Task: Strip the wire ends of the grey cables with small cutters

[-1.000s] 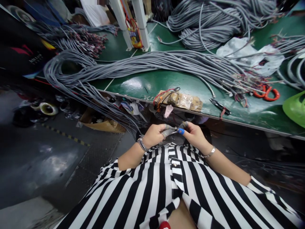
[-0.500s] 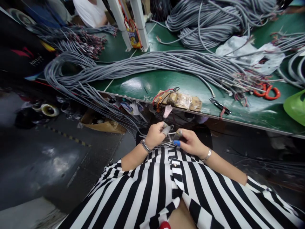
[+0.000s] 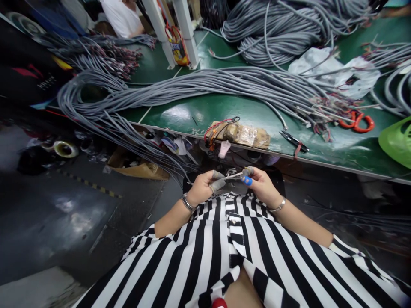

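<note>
Both my hands are in front of my body, just below the bench edge, with a thin grey-white cable end (image 3: 233,176) stretched between them. My left hand (image 3: 204,186) pinches it, its fingertips wrapped in grey covers. Opposite, my right hand (image 3: 260,185) grips the other end between thumb and forefinger; the thumb wears a blue cover and the forefinger a grey one. The fine strands at the cable end are too small to make out. Beneath my hands lies the striped shirt (image 3: 192,248), and grey cables hang down near my left hand.
A long bundle of grey cables (image 3: 192,87) lies across the green bench (image 3: 180,113). Pliers (image 3: 294,141), orange-handled scissors (image 3: 362,123), a taped wooden block (image 3: 250,135) and a green container (image 3: 398,143) rest there. A coil of cable (image 3: 282,30) sits behind. A person in white (image 3: 122,17) is across the bench.
My hands have moved apart, the left to the left and the right slightly to the right. The cable piece now runs straight between them.
</note>
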{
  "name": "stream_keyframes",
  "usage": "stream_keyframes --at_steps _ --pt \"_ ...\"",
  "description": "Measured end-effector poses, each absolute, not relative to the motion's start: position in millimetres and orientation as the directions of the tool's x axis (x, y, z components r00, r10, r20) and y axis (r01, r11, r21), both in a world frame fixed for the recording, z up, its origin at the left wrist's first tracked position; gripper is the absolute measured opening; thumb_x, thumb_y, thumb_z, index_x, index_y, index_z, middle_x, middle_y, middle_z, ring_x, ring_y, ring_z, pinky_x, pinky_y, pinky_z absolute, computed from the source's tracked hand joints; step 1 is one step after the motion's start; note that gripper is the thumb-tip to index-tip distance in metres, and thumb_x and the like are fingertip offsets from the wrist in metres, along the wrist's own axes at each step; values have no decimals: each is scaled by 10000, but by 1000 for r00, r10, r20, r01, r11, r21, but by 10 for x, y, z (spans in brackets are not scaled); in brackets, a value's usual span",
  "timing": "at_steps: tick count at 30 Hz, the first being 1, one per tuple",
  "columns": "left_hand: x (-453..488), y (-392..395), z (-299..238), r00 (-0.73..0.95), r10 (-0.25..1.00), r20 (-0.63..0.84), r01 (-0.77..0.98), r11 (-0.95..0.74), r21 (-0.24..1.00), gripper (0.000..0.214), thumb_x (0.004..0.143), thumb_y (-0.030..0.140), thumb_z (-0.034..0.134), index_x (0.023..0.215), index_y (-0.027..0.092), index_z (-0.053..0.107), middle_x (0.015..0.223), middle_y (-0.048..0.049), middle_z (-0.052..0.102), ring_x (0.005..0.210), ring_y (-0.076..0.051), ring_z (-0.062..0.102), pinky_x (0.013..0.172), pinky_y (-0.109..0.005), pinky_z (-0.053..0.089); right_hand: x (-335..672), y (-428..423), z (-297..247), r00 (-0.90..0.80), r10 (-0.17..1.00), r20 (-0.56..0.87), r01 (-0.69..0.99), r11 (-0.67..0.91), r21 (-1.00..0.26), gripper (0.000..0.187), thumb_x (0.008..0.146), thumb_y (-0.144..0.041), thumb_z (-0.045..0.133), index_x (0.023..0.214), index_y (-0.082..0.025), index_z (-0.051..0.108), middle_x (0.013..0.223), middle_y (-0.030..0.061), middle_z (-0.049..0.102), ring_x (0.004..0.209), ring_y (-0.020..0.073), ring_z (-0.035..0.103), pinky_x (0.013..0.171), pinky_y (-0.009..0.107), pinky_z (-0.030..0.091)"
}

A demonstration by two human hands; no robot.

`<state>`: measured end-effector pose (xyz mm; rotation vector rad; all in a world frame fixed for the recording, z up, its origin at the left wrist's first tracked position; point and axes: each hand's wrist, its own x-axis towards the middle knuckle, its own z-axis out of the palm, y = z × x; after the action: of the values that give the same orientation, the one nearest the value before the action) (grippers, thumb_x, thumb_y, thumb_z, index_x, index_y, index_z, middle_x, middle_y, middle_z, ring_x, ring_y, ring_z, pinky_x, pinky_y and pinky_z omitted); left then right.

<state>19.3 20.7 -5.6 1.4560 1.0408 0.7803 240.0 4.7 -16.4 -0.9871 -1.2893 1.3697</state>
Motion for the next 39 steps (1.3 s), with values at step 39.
stream_keyframes --at_steps 39 --pt "504 240 274 472 877 89 786 -465 408 162 822 302 514 712 202 580 672 -39 641 614 -175 567 543 -257 288 2456 -21 84 -219 904 367 369 425 -827 139 816 -303 616 747 -193 566 680 11 541 618 132 492 581 267 407"
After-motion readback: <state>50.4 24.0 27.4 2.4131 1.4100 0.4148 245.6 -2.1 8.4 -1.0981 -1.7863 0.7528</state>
